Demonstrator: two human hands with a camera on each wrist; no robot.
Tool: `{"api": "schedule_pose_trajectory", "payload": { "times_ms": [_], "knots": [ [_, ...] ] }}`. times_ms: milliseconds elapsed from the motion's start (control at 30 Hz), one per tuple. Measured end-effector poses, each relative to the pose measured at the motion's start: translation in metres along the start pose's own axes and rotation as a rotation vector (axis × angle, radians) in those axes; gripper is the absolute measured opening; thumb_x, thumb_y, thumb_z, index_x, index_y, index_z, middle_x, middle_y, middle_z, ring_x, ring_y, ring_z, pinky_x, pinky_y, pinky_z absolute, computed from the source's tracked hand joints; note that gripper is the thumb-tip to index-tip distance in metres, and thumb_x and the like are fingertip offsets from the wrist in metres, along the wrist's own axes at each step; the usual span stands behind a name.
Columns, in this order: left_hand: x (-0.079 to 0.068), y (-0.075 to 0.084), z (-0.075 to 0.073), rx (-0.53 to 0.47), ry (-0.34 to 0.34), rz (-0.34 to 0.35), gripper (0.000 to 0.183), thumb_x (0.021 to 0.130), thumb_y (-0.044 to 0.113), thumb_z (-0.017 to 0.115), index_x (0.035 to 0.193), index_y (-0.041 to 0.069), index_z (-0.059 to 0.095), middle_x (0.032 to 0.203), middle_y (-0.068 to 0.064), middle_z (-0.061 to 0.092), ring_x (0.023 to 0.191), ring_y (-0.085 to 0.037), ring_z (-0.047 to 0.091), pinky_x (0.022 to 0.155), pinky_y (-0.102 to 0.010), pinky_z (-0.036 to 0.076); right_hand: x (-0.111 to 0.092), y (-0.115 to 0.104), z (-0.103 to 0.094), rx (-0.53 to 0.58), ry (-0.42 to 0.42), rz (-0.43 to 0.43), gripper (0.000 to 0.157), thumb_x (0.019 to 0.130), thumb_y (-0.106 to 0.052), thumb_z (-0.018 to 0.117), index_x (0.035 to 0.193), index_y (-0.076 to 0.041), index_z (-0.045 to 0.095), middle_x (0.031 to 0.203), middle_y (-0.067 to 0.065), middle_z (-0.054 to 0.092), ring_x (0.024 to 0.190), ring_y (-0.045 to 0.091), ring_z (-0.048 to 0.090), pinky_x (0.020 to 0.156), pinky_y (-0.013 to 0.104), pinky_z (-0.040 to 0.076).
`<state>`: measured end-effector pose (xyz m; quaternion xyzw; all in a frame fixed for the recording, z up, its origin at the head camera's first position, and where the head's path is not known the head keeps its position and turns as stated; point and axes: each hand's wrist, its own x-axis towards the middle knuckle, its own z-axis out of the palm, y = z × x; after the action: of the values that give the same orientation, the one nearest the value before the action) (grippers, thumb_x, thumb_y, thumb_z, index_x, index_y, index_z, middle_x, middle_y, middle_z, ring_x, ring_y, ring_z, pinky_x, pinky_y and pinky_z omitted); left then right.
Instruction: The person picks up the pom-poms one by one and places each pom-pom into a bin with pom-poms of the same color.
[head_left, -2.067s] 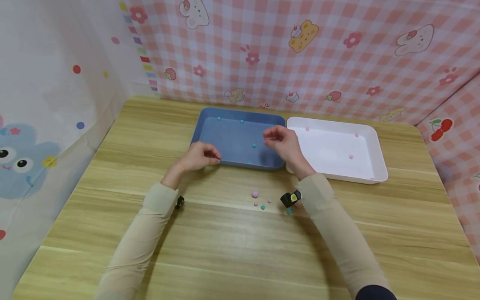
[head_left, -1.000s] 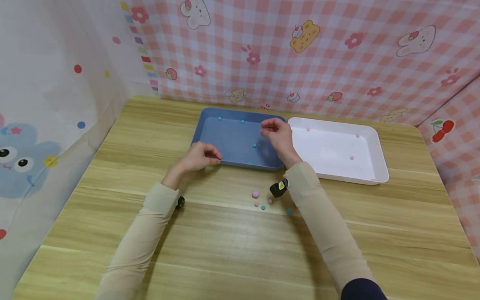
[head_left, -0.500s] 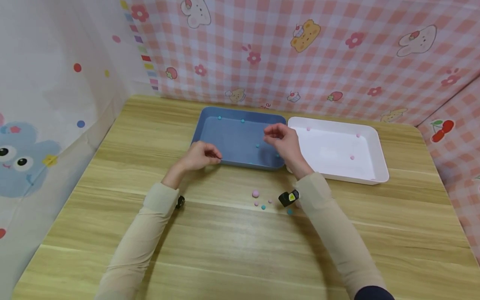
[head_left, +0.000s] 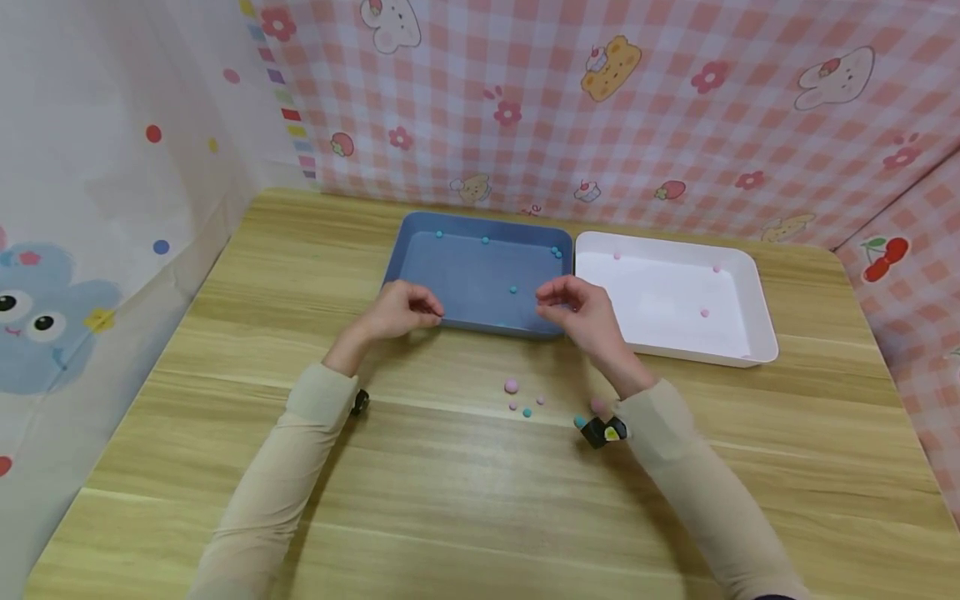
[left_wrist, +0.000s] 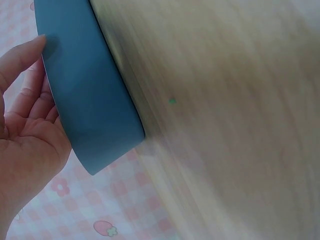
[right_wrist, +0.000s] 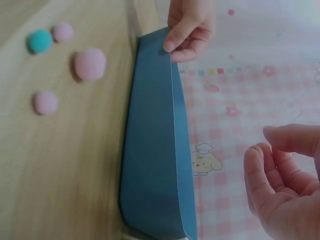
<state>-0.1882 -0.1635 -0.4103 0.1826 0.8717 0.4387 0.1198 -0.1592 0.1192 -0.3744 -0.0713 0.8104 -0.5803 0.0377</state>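
My left hand (head_left: 405, 311) pinches the near-left rim of a shallow blue tray (head_left: 457, 275). In the left wrist view its thumb presses the tray's outer wall (left_wrist: 90, 95), with the fingers inside the rim. Several small teal pom-poms (head_left: 485, 240) lie scattered in this tray. My right hand (head_left: 588, 315) hovers over the tray's near-right corner, fingers loosely bent. The right wrist view shows nothing between its thumb and fingers (right_wrist: 256, 170). Near the trays, pink pom-poms (head_left: 512, 386) and teal pom-poms (head_left: 527, 412) of different sizes lie on the table.
A white tray (head_left: 660, 300) stands directly right of the blue one, with several pink pom-poms (head_left: 704, 313) in it. The wooden table (head_left: 420, 500) meets a pink checked cloth (head_left: 480, 108) at the back. A pale cloth hangs at the left.
My right hand has drawn back toward the near-right corner of the blue tray, uncovering teal pom-poms in its far-right corner. One teal pom-pom inside has shifted slightly right. My left hand stays put.
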Motion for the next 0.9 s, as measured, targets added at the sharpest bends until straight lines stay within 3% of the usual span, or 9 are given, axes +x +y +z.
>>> {"api": "schedule_pose_trajectory", "payload": {
  "times_ms": [367,733,900],
  "knots": [
    [0.0,0.002,0.0,-0.005,-0.001,-0.012,0.007,0.082,0.0,0.068,0.088,-0.003,0.07,0.085,-0.012,0.069,0.08,-0.022,0.062,0.074,-0.029,0.048,-0.03,0.009,-0.011,0.055,-0.056,0.021,0.019,0.082,0.009,0.065,0.1,0.009,0.061,0.095,0.018,0.061,0.082,0.009,0.058,0.075,0.018,0.05],
    [0.0,0.001,0.001,0.007,0.0,-0.004,0.007,0.082,0.0,0.069,0.088,-0.003,0.07,0.085,-0.012,0.069,0.08,-0.021,0.062,0.074,-0.029,0.048,-0.062,0.021,-0.017,0.02,-0.132,0.083,0.018,0.084,0.01,0.062,0.102,0.009,0.06,0.101,0.025,0.062,0.089,0.016,0.061,0.079,0.019,0.05],
    [0.0,0.001,0.001,0.01,0.005,-0.007,0.008,0.081,0.0,0.069,0.088,-0.003,0.07,0.085,-0.011,0.069,0.08,-0.021,0.062,0.074,-0.029,0.048,-0.076,0.029,-0.017,0.032,-0.168,0.053,0.017,0.082,0.013,0.062,0.098,0.01,0.06,0.098,0.027,0.061,0.088,0.021,0.061,0.078,0.021,0.051]
  ]
}}
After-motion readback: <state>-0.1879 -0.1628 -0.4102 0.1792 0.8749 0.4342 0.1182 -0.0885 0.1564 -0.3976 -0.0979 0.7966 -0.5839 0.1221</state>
